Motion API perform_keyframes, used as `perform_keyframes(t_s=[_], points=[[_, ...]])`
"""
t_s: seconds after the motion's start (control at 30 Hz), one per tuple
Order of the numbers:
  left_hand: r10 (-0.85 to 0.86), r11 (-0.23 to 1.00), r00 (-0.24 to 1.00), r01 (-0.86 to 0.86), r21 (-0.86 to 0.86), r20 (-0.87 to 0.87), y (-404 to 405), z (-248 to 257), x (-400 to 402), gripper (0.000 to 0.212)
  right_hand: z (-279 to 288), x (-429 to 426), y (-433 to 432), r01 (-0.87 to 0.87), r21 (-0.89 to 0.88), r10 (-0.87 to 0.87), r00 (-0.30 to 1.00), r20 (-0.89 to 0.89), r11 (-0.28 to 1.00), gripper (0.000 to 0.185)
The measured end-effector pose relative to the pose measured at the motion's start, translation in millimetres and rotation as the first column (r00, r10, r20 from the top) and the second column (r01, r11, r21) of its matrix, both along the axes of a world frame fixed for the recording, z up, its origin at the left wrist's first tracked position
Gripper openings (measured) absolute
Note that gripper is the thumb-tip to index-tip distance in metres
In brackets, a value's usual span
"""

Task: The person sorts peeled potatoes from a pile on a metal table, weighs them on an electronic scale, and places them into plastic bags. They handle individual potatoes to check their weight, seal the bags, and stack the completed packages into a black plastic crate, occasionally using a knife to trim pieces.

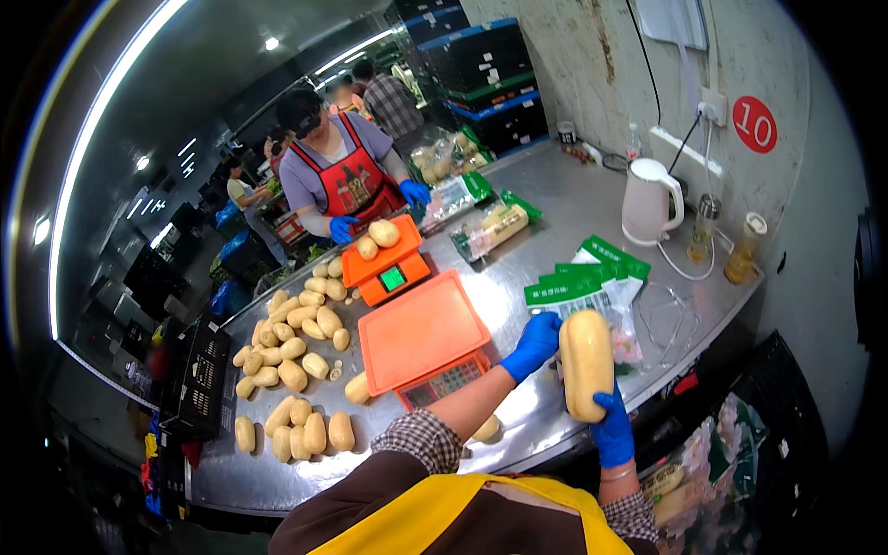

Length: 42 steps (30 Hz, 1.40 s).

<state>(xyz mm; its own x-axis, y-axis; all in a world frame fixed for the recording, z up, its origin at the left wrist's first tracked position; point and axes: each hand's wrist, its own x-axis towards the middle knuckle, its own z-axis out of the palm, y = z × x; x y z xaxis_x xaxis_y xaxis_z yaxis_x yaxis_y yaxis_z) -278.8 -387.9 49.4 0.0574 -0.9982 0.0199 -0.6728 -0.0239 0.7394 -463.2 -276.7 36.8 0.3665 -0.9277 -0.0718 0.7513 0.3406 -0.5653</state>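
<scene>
A large, pale-yellow lotus root section (586, 364) is held nearly upright in my right hand (612, 430), which wears a blue glove and grips its lower end. My left hand (533, 348), also gloved in blue, is beside the root's upper left side. Its fingertips are partly hidden, so whether they pinch a bag or only touch the root cannot be told. Just beyond both hands lie fanned-out green and clear printed bags (586, 281). To the left of my left forearm stands a scale with an orange tray (424, 333).
Many lotus root sections (295, 374) lie on the steel table (388, 461). Across it, a co-worker (347, 159) stands by a second orange scale (392, 277) holding root pieces. Filled bags (489, 229), an electric kettle (649, 201) and bottles (746, 250) stand farther right. A black crate (791, 416) holds packed bags.
</scene>
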Motion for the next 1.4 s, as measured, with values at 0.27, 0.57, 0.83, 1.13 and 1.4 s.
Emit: perform_keyframes(t_s=[0.27, 0.57, 0.83, 1.13, 1.4], points=[[-0.009, 0.931, 0.995, 0.044, -0.363, 0.098, 13.6, 29.3, -12.2, 0.027, -4.1, -3.9, -3.9, 0.024, -0.248, -0.134, 0.89, -0.437, 0.969, 0.086], [-0.041, 0.791, 0.961, 0.198, -0.579, 0.273, 20.2, 51.5, -25.8, 0.018, 8.1, -0.8, -4.4, 0.293, 0.072, -0.28, 0.947, -0.155, 0.953, 0.07], [-0.008, 0.725, 0.885, 0.325, -0.607, 0.465, 18.9, 59.7, -30.3, 0.017, 8.8, -3.2, 1.5, 0.179, -0.156, -0.225, 0.905, -0.362, 0.971, 0.076], [-0.094, 0.972, 0.925, 0.165, -0.166, 0.368, 9.2, 16.3, 2.7, 0.024, 3.1, -8.6, 9.4, 0.006, 0.15, -0.024, 0.992, 0.122, 0.989, 0.066], [0.043, 0.997, 0.993, -0.05, -0.063, -0.112, 3.9, 30.7, 3.7, 0.021, 15.1, -0.4, 8.6, 0.135, -0.116, -0.156, 0.969, -0.193, 0.984, 0.073]])
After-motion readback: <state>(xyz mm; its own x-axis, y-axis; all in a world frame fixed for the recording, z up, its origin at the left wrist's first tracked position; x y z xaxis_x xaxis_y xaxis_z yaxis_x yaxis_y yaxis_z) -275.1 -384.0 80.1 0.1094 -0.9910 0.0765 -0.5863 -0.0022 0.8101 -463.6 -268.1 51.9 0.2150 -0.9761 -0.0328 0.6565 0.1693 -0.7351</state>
